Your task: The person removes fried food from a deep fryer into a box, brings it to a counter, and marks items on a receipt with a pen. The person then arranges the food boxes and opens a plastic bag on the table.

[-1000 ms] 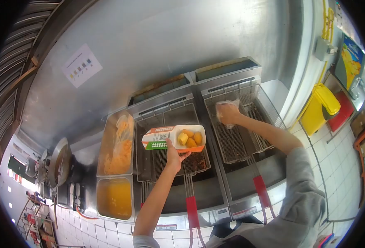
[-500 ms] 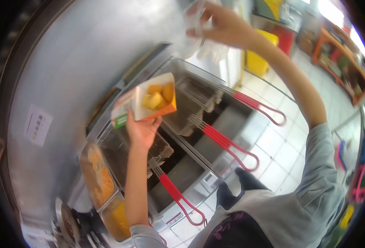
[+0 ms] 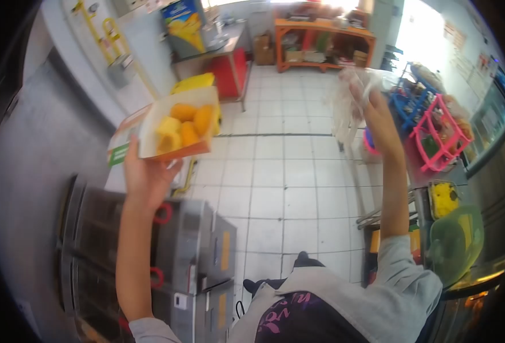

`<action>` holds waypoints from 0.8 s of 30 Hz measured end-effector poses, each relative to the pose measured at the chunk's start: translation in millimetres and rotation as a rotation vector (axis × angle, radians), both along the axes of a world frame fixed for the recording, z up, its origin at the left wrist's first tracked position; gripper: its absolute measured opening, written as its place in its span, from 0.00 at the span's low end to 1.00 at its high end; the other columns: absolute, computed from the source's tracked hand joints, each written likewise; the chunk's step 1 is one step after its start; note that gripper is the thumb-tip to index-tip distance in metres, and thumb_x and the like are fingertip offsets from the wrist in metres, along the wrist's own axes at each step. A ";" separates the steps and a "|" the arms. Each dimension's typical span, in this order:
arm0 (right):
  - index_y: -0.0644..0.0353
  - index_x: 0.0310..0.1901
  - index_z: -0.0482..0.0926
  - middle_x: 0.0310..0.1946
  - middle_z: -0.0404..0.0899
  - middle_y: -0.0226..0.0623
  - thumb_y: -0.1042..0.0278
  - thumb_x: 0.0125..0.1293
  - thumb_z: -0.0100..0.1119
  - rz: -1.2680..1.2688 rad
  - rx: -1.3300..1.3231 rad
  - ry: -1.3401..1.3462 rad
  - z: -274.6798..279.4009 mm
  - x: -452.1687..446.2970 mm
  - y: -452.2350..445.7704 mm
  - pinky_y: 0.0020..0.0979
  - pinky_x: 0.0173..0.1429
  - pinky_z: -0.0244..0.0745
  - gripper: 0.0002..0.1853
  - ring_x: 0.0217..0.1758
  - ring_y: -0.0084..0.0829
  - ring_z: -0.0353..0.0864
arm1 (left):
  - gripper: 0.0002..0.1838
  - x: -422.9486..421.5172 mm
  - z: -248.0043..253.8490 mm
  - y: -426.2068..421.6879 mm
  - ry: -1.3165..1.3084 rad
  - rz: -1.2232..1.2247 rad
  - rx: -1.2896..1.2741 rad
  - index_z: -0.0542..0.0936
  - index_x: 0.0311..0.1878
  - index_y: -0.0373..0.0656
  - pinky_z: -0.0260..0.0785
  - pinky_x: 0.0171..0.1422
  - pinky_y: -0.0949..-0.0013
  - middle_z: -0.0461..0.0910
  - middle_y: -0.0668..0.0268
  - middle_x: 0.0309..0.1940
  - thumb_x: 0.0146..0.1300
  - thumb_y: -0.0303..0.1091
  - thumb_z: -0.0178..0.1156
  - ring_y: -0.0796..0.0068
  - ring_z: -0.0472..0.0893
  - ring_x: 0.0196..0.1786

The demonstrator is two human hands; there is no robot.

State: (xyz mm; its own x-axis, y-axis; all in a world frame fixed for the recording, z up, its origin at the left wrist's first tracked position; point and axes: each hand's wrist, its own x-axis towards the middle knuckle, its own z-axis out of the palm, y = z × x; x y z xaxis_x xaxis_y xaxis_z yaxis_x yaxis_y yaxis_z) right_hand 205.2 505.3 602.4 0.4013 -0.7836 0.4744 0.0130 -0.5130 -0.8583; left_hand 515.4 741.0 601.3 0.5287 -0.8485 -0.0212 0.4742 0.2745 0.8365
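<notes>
From the wearer's head we look forward and down along the tiled floor (image 3: 287, 166), apron (image 3: 309, 323) near at six o'clock, orange shelf (image 3: 324, 26) far at twelve.

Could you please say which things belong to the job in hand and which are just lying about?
Job, seemingly: carton, in left hand; golden pieces inside; clear plastic, in right hand.
Lying about, seemingly: pink basket; blue basket; green container.

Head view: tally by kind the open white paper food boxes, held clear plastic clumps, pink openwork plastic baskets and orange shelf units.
Open white paper food box, in the left hand: 1
Clear plastic clump, in the right hand: 1
Pink openwork plastic basket: 1
Orange shelf unit: 1
Total: 4
</notes>
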 end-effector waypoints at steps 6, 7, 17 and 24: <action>0.61 0.62 0.64 0.50 0.76 0.43 0.39 0.71 0.44 0.318 0.521 -0.277 -77.8 -90.0 -42.8 0.31 0.47 0.77 0.32 0.44 0.34 0.81 | 0.29 -132.2 -33.1 -166.0 -0.014 -0.384 0.146 0.68 0.62 0.51 0.69 0.41 0.66 0.76 0.69 0.53 0.71 0.61 0.37 0.73 0.77 0.46; 0.61 0.62 0.64 0.50 0.76 0.43 0.39 0.71 0.44 0.298 0.524 -0.274 -84.9 -99.0 -39.9 0.31 0.47 0.77 0.32 0.44 0.34 0.81 | 0.31 -151.0 -45.6 -183.0 -0.048 -0.449 0.165 0.67 0.64 0.51 0.71 0.43 0.63 0.75 0.68 0.55 0.71 0.62 0.35 0.71 0.77 0.49; 0.61 0.62 0.66 0.61 0.70 0.38 0.61 0.71 0.52 0.234 0.651 -0.476 -171.8 -129.1 -41.2 0.37 0.62 0.73 0.22 0.61 0.32 0.74 | 0.42 -219.3 -142.4 -210.2 -0.137 -0.699 0.043 0.57 0.72 0.52 0.77 0.50 0.55 0.66 0.59 0.65 0.65 0.73 0.32 0.63 0.71 0.64; 0.65 0.64 0.63 0.63 0.68 0.43 0.62 0.69 0.54 0.366 0.997 -0.599 -196.0 -63.3 -56.1 0.40 0.70 0.64 0.26 0.67 0.37 0.67 | 0.29 -166.7 -243.4 -31.2 -0.444 0.159 0.241 0.65 0.69 0.51 0.74 0.54 0.61 0.69 0.64 0.63 0.70 0.54 0.50 0.67 0.75 0.54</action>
State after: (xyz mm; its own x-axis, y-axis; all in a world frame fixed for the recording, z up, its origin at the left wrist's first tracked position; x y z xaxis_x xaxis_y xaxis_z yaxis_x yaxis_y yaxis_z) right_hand 141.9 449.2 406.4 0.5989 -0.7963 -0.0847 0.5478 0.4846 -0.6820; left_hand 348.7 709.8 357.8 0.6526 -0.7561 0.0494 0.0281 0.0893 0.9956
